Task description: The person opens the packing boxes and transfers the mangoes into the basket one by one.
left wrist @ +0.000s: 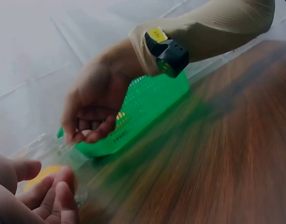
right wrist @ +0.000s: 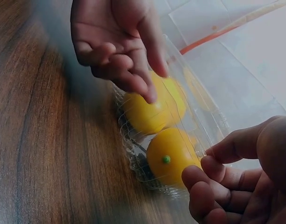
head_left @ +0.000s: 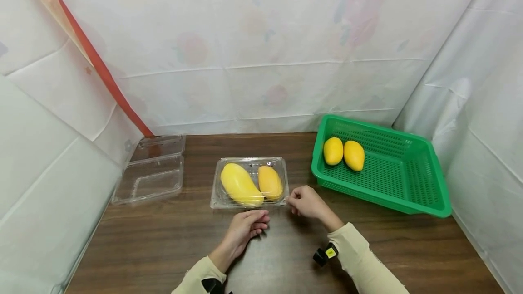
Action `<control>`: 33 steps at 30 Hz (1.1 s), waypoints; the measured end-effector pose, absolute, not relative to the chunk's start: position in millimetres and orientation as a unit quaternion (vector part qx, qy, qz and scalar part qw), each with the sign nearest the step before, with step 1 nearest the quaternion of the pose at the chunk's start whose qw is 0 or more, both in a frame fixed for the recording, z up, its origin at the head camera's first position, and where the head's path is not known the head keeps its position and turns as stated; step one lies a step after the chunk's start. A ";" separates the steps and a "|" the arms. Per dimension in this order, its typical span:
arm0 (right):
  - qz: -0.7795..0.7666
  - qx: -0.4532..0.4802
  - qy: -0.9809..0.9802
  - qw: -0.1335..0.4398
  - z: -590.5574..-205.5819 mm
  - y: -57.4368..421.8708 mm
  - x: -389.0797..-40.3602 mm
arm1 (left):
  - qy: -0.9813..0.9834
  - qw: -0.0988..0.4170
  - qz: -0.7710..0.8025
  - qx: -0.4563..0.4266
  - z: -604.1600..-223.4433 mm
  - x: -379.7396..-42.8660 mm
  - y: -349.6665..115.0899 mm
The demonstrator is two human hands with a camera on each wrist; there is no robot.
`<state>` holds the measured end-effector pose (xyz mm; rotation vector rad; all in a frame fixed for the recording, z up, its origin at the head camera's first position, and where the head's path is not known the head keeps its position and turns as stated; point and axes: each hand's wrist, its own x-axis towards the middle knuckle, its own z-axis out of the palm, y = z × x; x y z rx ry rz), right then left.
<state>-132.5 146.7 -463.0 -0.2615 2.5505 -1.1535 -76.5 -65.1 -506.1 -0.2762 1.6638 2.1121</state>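
Observation:
A clear plastic clamshell box (head_left: 217, 201) lies on the table in the middle of the head view, its lid over the fruit. Inside are a long yellow mango (head_left: 241, 186) and a smaller orange-yellow mango (head_left: 269, 182); a green stem spot (right wrist: 166, 159) shows on one in the right wrist view. At the box's near right corner, the thumb and index finger of my right hand (head_left: 307, 202) pinch the plastic edge. My left hand (head_left: 245, 229) hovers just before the front edge, fingers loosely bent and holding nothing.
Two more mangoes (head_left: 333, 151) sit at the left end of a green plastic basket (head_left: 384, 201) on the right. Another clear clamshell box (head_left: 149, 180) lies opened out at the back left. White cloth (head_left: 253, 58) hangs behind and at the sides of the wooden table (head_left: 163, 248).

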 end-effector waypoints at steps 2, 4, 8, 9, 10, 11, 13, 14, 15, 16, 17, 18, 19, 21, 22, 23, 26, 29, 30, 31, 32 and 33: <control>-0.406 -0.093 0.894 0.165 -462.8 145.8 -132.2 | 0.593 0.213 0.769 -0.104 -505.2 -78.0 -60.6; -0.406 -0.093 0.894 0.163 -463.0 145.5 -132.3 | 0.588 0.208 0.774 -0.109 -504.0 -80.1 -57.1; -0.406 -0.091 0.895 0.163 -463.8 145.6 -133.1 | 0.586 0.199 0.778 -0.110 -502.9 -82.6 -51.1; -0.407 -0.090 0.894 0.163 -463.9 145.8 -133.3 | 0.585 0.195 0.779 -0.109 -503.1 -82.8 -49.7; -0.407 -0.090 0.894 0.163 -464.0 145.9 -133.4 | 0.584 0.192 0.781 -0.110 -503.0 -83.0 -48.0; -0.407 -0.089 0.894 0.164 -463.7 145.9 -133.4 | 0.585 0.190 0.781 -0.111 -502.8 -83.0 -46.4; -0.407 -0.090 0.894 0.164 -463.1 145.9 -133.5 | 0.584 0.186 0.782 -0.112 -502.7 -83.4 -43.3; -0.408 -0.091 0.894 0.164 -462.9 145.9 -133.5 | 0.584 0.185 0.782 -0.114 -502.4 -83.5 -41.8; -0.408 -0.091 0.894 0.164 -462.6 145.9 -133.5 | 0.584 0.184 0.782 -0.116 -501.9 -83.8 -40.1; -0.408 -0.092 0.893 0.164 -462.3 145.9 -133.3 | 0.585 0.184 0.781 -0.118 -501.6 -84.2 -38.4; -0.408 -0.092 0.893 0.164 -462.0 145.9 -133.2 | 0.586 0.184 0.780 -0.118 -501.5 -84.5 -36.9; -0.408 -0.094 0.893 0.164 -462.1 145.9 -133.1 | 0.586 0.185 0.780 -0.117 -501.5 -84.8 -35.4; -0.408 -0.095 0.893 0.165 -462.1 145.9 -133.0 | 0.585 0.186 0.780 -0.117 -501.6 -85.0 -34.0; -0.406 -0.097 0.893 0.166 -462.0 145.9 -132.6 | 0.583 0.190 0.781 -0.117 -502.2 -85.8 -31.2; -0.405 -0.099 0.893 0.167 -462.0 145.8 -132.5 | 0.582 0.191 0.781 -0.116 -502.7 -86.1 -30.0; -0.405 -0.100 0.893 0.168 -461.9 145.8 -132.3 | 0.581 0.193 0.782 -0.117 -503.2 -86.3 -28.7; -0.404 -0.105 0.893 0.168 -461.2 145.6 -131.8 | 0.577 0.193 0.784 -0.119 -504.4 -87.1 -25.2; -0.404 -0.105 0.893 0.167 -460.3 145.4 -131.3 | 0.574 0.190 0.787 -0.118 -505.7 -87.5 -22.1; -0.403 -0.105 0.894 0.166 -460.3 145.4 -131.2 | 0.574 0.188 0.788 -0.117 -506.1 -87.8 -21.2; -0.402 -0.104 0.894 0.165 -460.4 145.5 -131.2 | 0.573 0.187 0.789 -0.118 -506.5 -88.0 -20.3; -0.402 -0.103 0.895 0.165 -460.3 145.4 -131.2 | 0.572 0.186 0.790 -0.118 -506.8 -88.1 -19.5; -0.401 -0.103 0.895 0.165 -460.4 145.5 -131.1 | 0.572 0.184 0.790 -0.119 -507.0 -88.2 -18.9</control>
